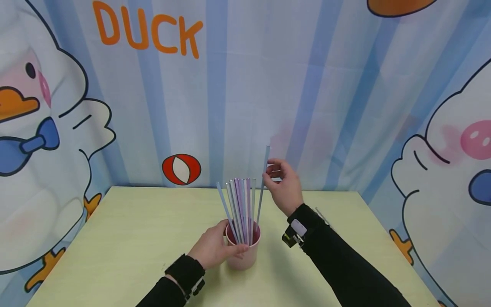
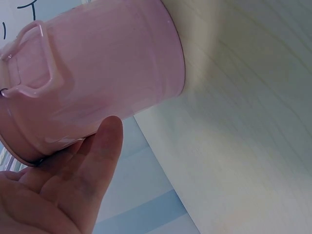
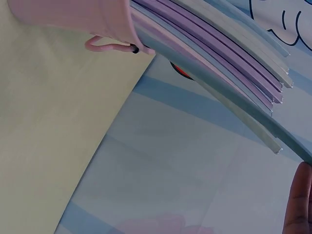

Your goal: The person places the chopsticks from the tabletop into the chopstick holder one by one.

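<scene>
A small pink bucket [image 1: 244, 261] with looped side handles [image 2: 46, 61] stands upright on the table. Long thin strips [image 1: 241, 204] in purple, blue, pink and whitish tones rise from it in a loose bunch. My left hand [image 1: 215, 246] holds the bucket near its rim, thumb across the front and fingers round the left side. Between thumb and fingers, my right hand [image 1: 285, 185] pinches a blue strip [image 1: 261, 198] near its top. That strip leans slightly right, its lower end inside the bucket at the right rim. In the right wrist view, only fingertips [image 3: 300, 195] show at its end.
The pale wooden table [image 1: 153, 238] ends at a striped curtain [image 1: 245, 106] printed with ducks. Behind my right forearm, a thin shiny strip [image 1: 321, 214] lies on the table, partly hidden by the sleeve.
</scene>
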Tool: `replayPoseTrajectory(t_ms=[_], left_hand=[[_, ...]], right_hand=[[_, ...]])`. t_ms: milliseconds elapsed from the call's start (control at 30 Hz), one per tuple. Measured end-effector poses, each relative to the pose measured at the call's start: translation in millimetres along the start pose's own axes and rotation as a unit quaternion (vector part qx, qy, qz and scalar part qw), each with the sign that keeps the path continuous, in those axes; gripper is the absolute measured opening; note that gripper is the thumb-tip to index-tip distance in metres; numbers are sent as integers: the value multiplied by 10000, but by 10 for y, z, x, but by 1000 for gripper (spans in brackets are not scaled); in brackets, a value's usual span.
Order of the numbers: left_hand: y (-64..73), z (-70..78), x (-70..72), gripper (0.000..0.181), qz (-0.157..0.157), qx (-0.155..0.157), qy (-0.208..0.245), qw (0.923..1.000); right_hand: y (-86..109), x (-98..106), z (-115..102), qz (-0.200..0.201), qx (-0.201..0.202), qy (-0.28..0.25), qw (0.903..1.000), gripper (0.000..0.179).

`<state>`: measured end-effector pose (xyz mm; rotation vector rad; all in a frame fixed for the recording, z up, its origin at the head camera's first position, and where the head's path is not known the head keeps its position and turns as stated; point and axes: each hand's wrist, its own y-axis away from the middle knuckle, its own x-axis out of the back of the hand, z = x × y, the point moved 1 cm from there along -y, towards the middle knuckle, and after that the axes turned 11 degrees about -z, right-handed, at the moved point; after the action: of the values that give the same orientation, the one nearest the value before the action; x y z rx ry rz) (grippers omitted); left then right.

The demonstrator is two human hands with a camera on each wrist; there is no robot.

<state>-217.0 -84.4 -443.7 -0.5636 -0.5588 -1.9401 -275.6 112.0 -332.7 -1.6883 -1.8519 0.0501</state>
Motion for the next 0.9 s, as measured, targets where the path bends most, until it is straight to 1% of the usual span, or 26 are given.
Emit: replayPoseTrajectory(t_ms=[267, 433, 700, 900], left_hand=[[-5, -11, 6, 97, -2, -50, -52, 10000], [-1, -7, 14, 96, -36, -87, -46, 9999], [0, -17, 21, 96, -75, -135, -17, 9999], [-2, -11, 20, 96, -70, -167, -7, 9998]], right_hand=[[61, -101, 149, -255, -307, 170, 9991, 35], [117, -173, 239, -400, -550, 169, 9975, 34], [195, -262, 376, -521, -759, 277, 9954, 32], [256, -309, 439, -670, -773, 366, 9941, 32]])
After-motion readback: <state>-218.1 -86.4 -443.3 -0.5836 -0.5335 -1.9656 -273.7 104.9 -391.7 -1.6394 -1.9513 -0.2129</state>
